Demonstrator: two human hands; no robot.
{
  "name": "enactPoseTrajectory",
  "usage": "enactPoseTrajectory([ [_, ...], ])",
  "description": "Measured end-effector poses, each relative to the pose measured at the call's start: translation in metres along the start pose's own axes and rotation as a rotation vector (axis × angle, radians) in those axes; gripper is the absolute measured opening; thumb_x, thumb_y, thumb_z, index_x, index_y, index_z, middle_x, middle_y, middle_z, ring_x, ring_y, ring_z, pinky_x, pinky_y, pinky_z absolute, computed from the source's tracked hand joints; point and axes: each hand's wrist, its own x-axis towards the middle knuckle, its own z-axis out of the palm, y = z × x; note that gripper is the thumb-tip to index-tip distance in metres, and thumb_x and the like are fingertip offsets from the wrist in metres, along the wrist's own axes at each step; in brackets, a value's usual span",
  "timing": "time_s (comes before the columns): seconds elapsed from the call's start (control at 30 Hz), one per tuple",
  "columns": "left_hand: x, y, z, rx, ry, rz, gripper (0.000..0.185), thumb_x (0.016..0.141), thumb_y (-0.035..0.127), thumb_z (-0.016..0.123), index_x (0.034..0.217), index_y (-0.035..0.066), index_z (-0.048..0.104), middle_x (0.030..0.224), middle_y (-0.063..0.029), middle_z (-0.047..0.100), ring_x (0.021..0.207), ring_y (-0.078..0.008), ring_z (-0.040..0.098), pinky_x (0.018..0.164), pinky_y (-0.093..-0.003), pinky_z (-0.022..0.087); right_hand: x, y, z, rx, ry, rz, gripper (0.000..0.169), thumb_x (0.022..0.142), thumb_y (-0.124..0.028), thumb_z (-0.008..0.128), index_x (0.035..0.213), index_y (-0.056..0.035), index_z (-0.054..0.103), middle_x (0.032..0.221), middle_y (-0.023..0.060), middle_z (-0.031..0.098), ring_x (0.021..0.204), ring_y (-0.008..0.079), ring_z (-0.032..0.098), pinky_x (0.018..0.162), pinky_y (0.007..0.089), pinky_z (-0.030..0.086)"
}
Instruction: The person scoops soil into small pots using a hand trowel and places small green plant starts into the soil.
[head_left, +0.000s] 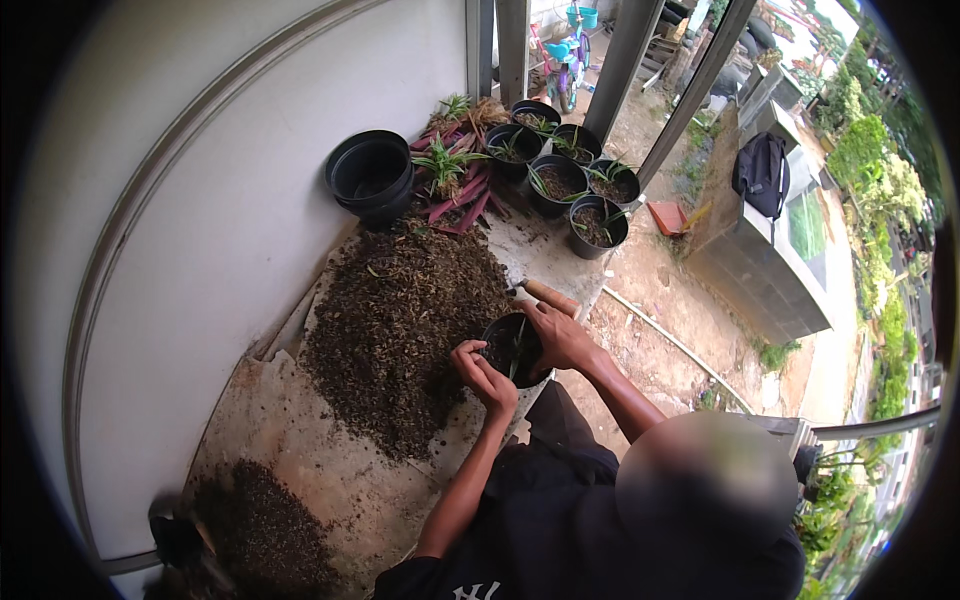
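A black plastic plant pot (498, 349) stands between my hands at the right edge of a soil heap, with a narrow leafy plant inside. My left hand (486, 377) curls against its near left rim. On the other side, my right hand (559, 339) grips the rim, its thumb low by the pot's side and its fingers reaching over the far edge. Just beyond that hand lies a tool's wooden handle (551, 297). The large heap of dark, coarse potting mix (405, 322) spreads to the left of the pot.
Several black pots with small plants (557, 180) stand at the back. Stacked empty pots (370, 172) sit beside uprooted purple-leaved and spider plants (457, 176). A smaller soil heap (259, 532) lies lower left. A white wall (225, 225) bounds the left; metal posts (622, 67) stand at the back right.
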Motion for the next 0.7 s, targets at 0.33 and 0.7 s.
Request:
enactPoseTrajectory([
  [0.33, -0.002, 0.000, 0.003, 0.010, 0.022, 0.005, 0.020, 0.107, 0.006, 0.036, 0.108, -0.002, 0.054, 0.110, -0.0182, 0.052, 0.104, -0.0344, 0.054, 0.098, -0.0468, 0.043, -0.007, 0.005, 0.021, 0.007, 0.062, 0.113, 0.117, 0.052, -0.019, 0.100, 0.153, -0.0122, 0.042, 0.118, 0.0194, 0.063, 0.118, 0.0420, 0.065, 0.094, 0.0507, 0.056],
  [0.7, 0.000, 0.000, 0.001, 0.005, 0.013, 0.013, 0.021, 0.108, 0.007, 0.035, 0.109, -0.003, 0.054, 0.110, -0.0186, 0.052, 0.105, -0.0347, 0.054, 0.099, -0.0468, 0.043, -0.010, 0.015, 0.027, 0.306, 0.149, 0.206, 0.105, 0.056, -0.034, 0.104, 0.144, -0.0040, 0.056, 0.134, 0.0221, 0.066, 0.131, 0.0383, 0.062, 0.112, 0.0457, 0.050],
])
